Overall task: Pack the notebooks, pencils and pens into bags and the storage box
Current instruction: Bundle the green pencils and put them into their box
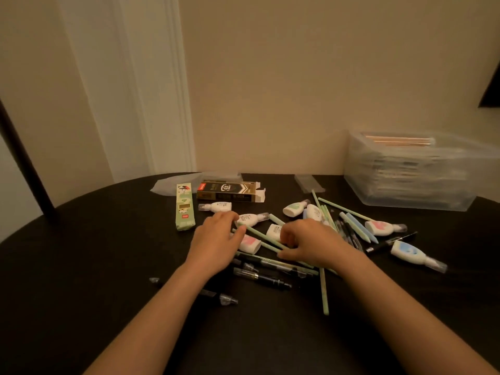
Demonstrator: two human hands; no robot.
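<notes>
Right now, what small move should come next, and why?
Probably lift the green pencils as one bundle: the right hand curls round them, the left hand touches their ends, and the storage box stands at the far right.

- A plain cream wall point(311, 77) is filling the upper centre and right of the frame and running down behind the table's far edge.
- White moulded door trim point(159, 90) is slanting through the upper left.
- A dark table point(108, 253) with a curved edge is spreading across the lower half.
- A dark slanted post point(24, 158) is rising at the left edge.
- A dark shape point(491, 90), too cropped to identify, is cutting in at the right edge.
- Warm, dim light is falling over wall and table.
</notes>
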